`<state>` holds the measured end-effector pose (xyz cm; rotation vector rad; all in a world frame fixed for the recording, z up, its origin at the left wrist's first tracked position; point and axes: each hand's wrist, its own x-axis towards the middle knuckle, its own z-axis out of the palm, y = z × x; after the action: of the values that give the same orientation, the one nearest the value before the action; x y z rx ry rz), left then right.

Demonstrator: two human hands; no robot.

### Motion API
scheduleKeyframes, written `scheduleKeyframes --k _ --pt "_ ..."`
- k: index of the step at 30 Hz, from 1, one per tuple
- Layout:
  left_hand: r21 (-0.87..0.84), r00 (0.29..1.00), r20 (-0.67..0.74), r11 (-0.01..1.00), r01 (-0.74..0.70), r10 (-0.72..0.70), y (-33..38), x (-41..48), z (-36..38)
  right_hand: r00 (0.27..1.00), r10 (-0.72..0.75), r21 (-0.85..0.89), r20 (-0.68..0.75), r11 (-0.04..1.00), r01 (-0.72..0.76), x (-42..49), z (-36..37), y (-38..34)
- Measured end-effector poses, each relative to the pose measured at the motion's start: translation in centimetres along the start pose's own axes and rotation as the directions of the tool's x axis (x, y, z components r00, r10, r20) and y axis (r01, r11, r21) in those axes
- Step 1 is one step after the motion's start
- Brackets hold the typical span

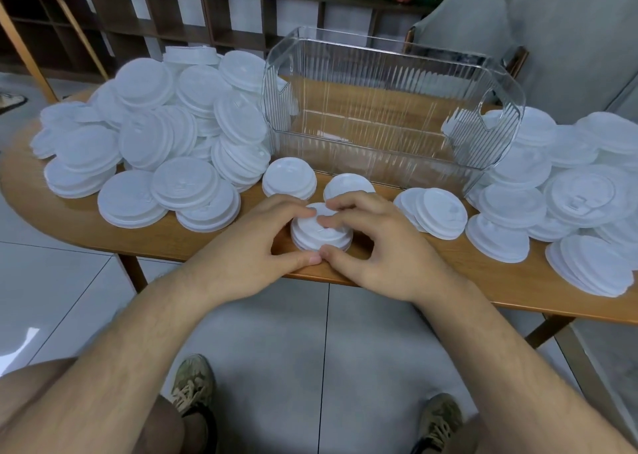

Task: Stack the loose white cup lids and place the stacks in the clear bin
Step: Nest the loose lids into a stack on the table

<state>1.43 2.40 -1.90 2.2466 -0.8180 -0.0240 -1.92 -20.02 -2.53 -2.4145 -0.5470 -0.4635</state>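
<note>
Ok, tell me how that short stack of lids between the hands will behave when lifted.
Likely very light: the lid stack is thin white plastic. Its layers look slightly offset, so they may slide apart unless the left hand and right hand squeeze the rim evenly.

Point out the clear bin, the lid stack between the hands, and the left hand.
clear bin point(379, 156): head view, ribbed front wall.
lid stack point(308, 232): head view, top lid's face.
left hand point(255, 246): head view, back of the hand.
</note>
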Motion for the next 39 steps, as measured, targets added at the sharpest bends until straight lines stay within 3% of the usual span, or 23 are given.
scheduleKeyframes --k 3,6,10,15,23,28,31,39 --pt "0.025 1.0 0.001 1.0 0.013 -0.013 0.0 0.2 -0.1 0.989 0.035 0.007 -0.145 0.999 -0.035 0.7 -0.4 -0.1" --pt "0.035 1.0 -0.001 0.999 0.028 -0.028 0.2 0.4 -0.1 0.956 0.117 -0.152 -0.267 0.975 -0.162 1.9 -0.7 0.3" --pt "0.017 0.998 -0.023 0.998 0.054 -0.053 0.2 0.3 0.2 0.931 0.227 -0.28 -0.284 0.909 -0.307 3.2 -0.5 0.9" --pt "-0.042 0.994 -0.034 0.993 0.106 -0.107 -0.1 0.2 -0.1 0.92 0.323 -0.306 -0.223 0.872 -0.381 4.3 -0.3 0.6" --pt "0.016 0.995 0.015 0.995 0.094 -0.094 -0.1 0.0 -0.6 0.92 0.331 -0.302 -0.209 0.873 -0.383 4.6 -0.3 0.6" --pt "0.016 0.994 0.017 0.994 0.105 -0.105 0.2 -0.1 -0.5 0.908 0.345 -0.214 -0.237 0.893 -0.395 4.2 -0.8 0.7" --pt "-0.003 0.993 0.011 0.993 0.12 -0.12 0.5 0.0 -0.2 0.914 0.299 -0.151 -0.273 0.925 -0.348 3.7 -1.5 0.2" --pt "-0.063 0.994 0.004 0.992 0.108 -0.108 1.7 1.0 1.1 0.962 0.19 0.016 -0.198 0.982 -0.191 0.1 -2.2 0.0"
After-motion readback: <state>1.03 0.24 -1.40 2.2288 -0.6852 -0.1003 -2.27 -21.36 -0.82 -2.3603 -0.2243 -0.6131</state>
